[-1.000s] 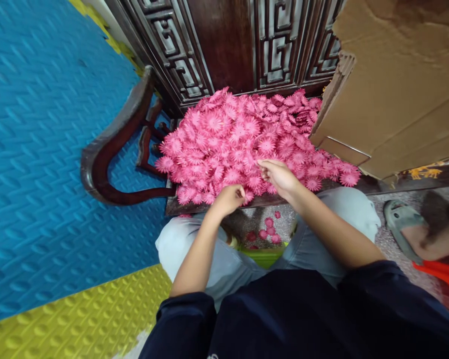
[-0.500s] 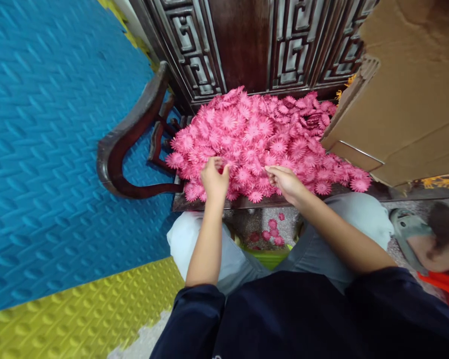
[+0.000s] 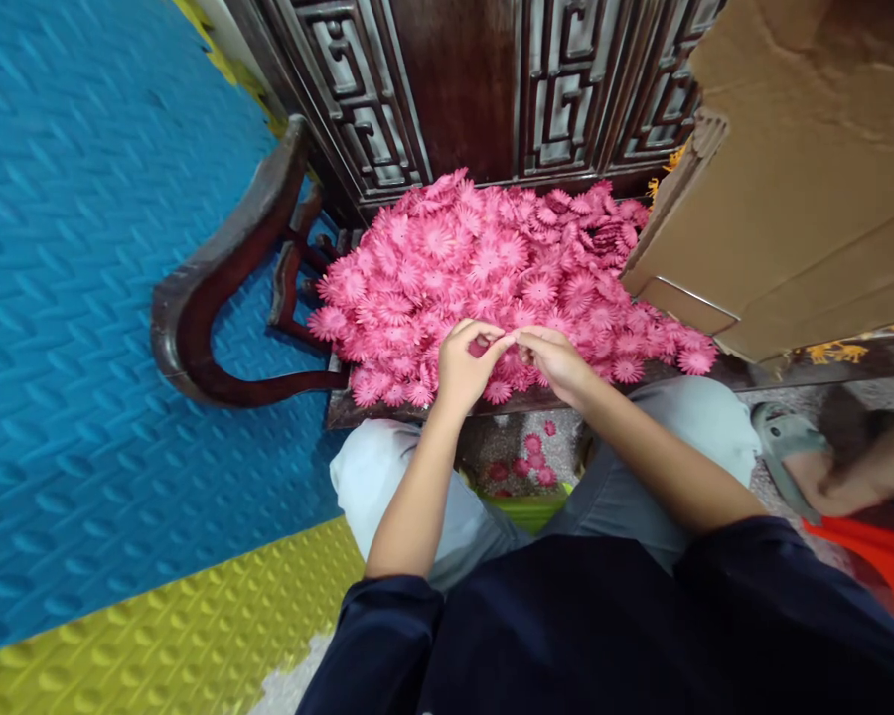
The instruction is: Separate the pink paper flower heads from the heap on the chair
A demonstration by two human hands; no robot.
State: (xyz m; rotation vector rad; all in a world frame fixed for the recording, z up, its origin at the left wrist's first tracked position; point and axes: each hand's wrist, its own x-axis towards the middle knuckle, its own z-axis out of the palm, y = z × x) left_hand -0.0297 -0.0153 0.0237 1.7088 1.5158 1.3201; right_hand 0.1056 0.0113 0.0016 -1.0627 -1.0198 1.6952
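Note:
A large heap of pink artificial flower heads (image 3: 432,248) covers a dark wooden bench seat (image 3: 775,363). Over the front of this heap my left hand (image 3: 468,362) and my right hand (image 3: 555,359) meet at the fingertips. Thumb and forefinger of the left are pinched, leaving a round gap between them. The right is pinched too, its tips touching or nearly touching those of the left. Whatever lies between the fingertips is too small to make out.
A curved wooden armrest (image 3: 186,308) stands left, beside a blue foam mat (image 3: 81,348). Cardboard (image 3: 805,189) leans on the right. Several loose pink flowers (image 3: 532,457) lie on the floor between my knees, near a green object (image 3: 528,511). Another person's sandalled foot (image 3: 797,452) is at right.
My hands have come together from apart; the left moved right, its fingers closing toward the right hand's tips. The whole view has shifted slightly.

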